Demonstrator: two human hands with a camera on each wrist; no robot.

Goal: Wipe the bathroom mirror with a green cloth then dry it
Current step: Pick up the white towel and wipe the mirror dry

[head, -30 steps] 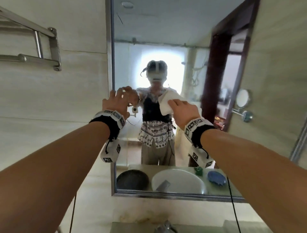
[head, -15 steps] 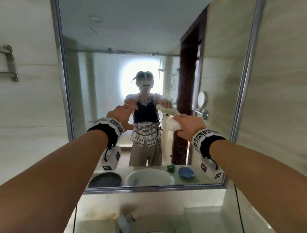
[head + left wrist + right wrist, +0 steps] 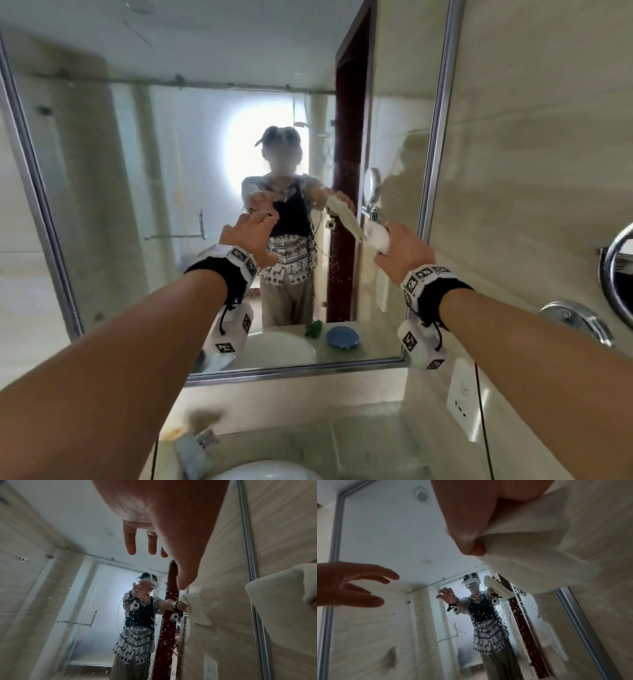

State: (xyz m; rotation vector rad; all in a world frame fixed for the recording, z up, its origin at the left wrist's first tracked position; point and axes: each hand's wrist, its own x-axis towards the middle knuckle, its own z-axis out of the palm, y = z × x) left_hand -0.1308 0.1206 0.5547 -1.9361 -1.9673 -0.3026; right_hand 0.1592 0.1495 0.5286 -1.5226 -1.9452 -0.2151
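White cloth (image 3: pixel 376 236), folded, pinched in the right hand (image 3: pixel 406 248), with thumb and fingers curled round it. Held high against the right part of the mirror (image 3: pixel 294 371), near the metal frame on that side. Seems to meet its own reflection on the glass in the head view. Folded end hanging loose below the thumb in the right wrist view.

Left hand (image 3: pixel 248 236) raised in front of the middle of the glass, fingers (image 3: pixel 130 540) straight and spread wide, holding nothing. Cannot tell whether the fingertips touch the glass or stop just before it. Well apart from the right hand, at about the same height.

Many small water drops (image 3: pixel 164 632) on the lower middle of the glass, clear in both wrist views against the dark reflection of the door frame.

Green cloth (image 3: pixel 314 329) seen only as a reflection, near the bottom edge of the mirror. Crumpled on the bench, just beside a blue round thing (image 3: pixel 342 337), and in neither hand.

Below the mirror, the grey bench (image 3: pixel 359 442) with a white basin (image 3: pixel 267 474) at the near edge and a blurred tap (image 3: pixel 195 448) to the left of it. On the right wall, a white socket (image 3: pixel 460 397) and above it a small round mirror (image 3: pixel 616 270) on a chrome mount.
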